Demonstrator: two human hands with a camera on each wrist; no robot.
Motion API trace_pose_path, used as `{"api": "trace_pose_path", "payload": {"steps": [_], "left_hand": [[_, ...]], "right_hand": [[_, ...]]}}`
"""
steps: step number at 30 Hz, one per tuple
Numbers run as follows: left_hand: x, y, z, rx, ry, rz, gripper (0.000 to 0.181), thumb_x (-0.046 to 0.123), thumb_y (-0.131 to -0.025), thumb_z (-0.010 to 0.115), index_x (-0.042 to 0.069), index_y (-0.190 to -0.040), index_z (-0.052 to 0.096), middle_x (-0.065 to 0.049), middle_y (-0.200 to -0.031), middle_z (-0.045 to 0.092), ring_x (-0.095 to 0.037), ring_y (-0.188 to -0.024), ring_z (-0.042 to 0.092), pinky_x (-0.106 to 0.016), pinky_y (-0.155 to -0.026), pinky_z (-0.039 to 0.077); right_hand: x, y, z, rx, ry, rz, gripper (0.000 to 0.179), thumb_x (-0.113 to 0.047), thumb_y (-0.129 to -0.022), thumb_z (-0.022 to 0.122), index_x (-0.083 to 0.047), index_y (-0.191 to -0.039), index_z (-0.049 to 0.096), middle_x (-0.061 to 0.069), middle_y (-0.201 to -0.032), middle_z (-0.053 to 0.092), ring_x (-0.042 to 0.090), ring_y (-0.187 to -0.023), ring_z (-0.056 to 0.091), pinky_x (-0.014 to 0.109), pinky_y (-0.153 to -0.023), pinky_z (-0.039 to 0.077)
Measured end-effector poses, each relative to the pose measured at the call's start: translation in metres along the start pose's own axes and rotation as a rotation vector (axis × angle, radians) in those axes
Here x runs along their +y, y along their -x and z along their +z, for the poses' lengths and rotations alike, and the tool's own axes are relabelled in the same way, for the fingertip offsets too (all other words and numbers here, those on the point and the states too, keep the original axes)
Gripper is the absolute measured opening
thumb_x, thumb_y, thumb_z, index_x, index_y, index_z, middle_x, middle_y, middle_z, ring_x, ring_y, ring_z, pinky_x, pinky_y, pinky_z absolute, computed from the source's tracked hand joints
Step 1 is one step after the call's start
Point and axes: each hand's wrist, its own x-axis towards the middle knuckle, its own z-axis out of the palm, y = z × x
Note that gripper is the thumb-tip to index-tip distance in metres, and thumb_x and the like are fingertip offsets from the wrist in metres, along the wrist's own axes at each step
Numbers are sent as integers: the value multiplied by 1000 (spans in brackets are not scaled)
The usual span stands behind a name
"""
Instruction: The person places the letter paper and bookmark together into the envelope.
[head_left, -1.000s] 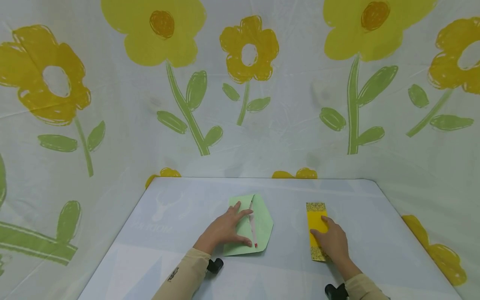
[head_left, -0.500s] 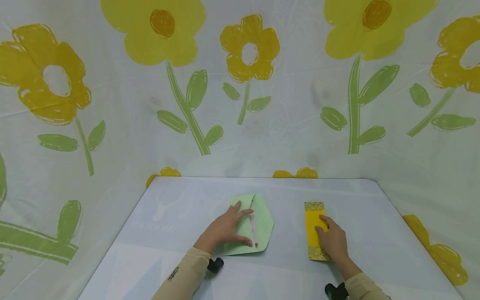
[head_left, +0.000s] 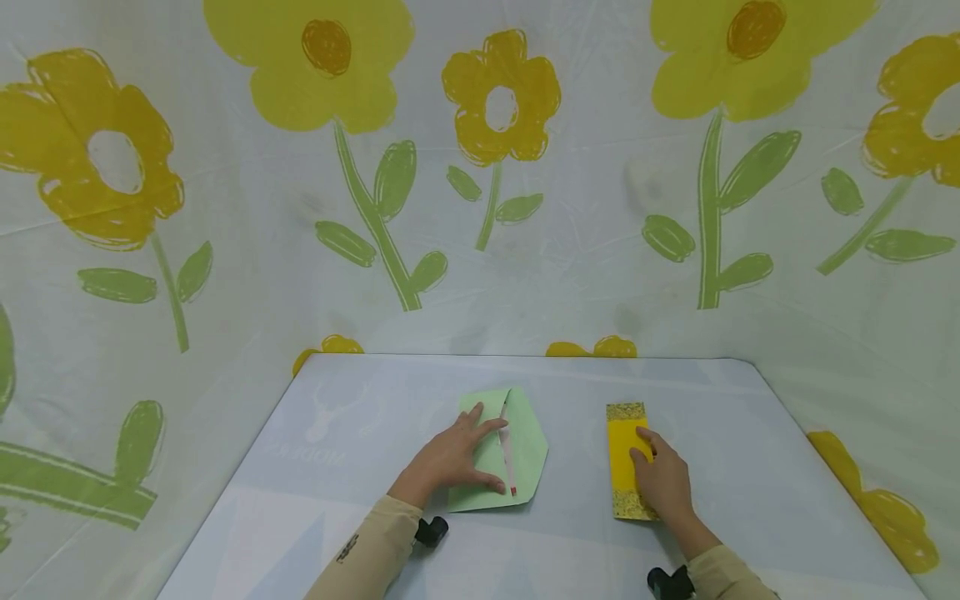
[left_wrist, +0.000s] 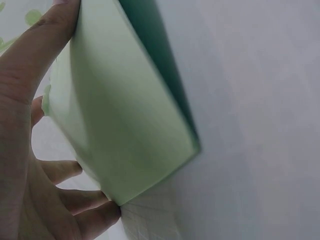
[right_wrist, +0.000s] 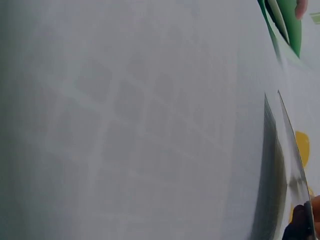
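Note:
A pale green envelope (head_left: pixel 528 450) lies on the table under my left hand (head_left: pixel 453 454), whose fingers are spread. Thumb and fingers hold the envelope between them, and in the left wrist view its near side (left_wrist: pixel 125 130) bows up with a gap behind. Along its slit shows a narrow pale pink strip (head_left: pixel 506 454) with a red end. To the right, my right hand (head_left: pixel 666 479) pinches a yellow card (head_left: pixel 622 458) with glittery ends by its right edge. The right wrist view catches this card (right_wrist: pixel 296 172) nearly edge-on, tilted above the tabletop.
The white table (head_left: pixel 375 533) has a faint printed pattern and a far edge near the fabric wall (head_left: pixel 585 275) with flowers. A dark wrist camera (head_left: pixel 431 532) sits at the left cuff and another (head_left: pixel 671 583) at the right.
My right hand has shifted slightly left with the yellow card, and its thumb has drawn back toward the card's right edge. The left hand and the envelope stay in place.

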Motion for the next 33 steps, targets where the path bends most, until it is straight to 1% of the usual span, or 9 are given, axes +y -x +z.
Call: {"api": "trace_pose_path", "payload": {"steps": [9, 14, 20, 26, 33], "left_hand": [[0, 0, 0, -2, -5, -2, 108, 82, -60, 77, 44, -154, 39, -11, -169, 19, -44, -150, 27, -61, -102, 45], [1, 0, 0, -2, -2, 4, 107, 79, -61, 80, 43, -154, 40, -13, -168, 20, -45, -149, 28, -61, -102, 46], [1, 1, -1, -3, 2, 6, 107, 77, -61, 81, 43, -154, 40, -12, -168, 20, -45, -149, 28, -60, -102, 46], [1, 1, -1, -1, 8, 6, 107, 77, -61, 81, 43, -154, 40, -12, -168, 20, -46, -149, 28, -61, -103, 45], [1, 1, -1, 0, 10, 10, 106, 77, -61, 81, 42, -153, 41, -13, -168, 21, -47, -148, 28, -61, -102, 45]], "right_hand": [[-3, 0, 0, 10, -27, -11, 47, -14, -104, 55, 2, -148, 47, 32, -136, 56, 43, -116, 56, 56, -94, 48], [-3, -1, 4, 23, -33, -6, 47, -14, -104, 54, 1, -148, 48, 29, -136, 57, 40, -114, 57, 54, -94, 48], [-7, -2, 6, 32, -39, -2, 47, -15, -104, 54, 0, -148, 48, 28, -138, 56, 39, -115, 56, 54, -94, 48], [-12, -1, 6, 22, -54, -17, 47, -15, -104, 53, 1, -148, 47, 28, -141, 54, 40, -119, 55, 55, -97, 47], [-15, 0, 9, 8, -59, -16, 47, -15, -105, 52, -1, -149, 46, 27, -141, 54, 39, -120, 54, 55, -98, 46]]}}
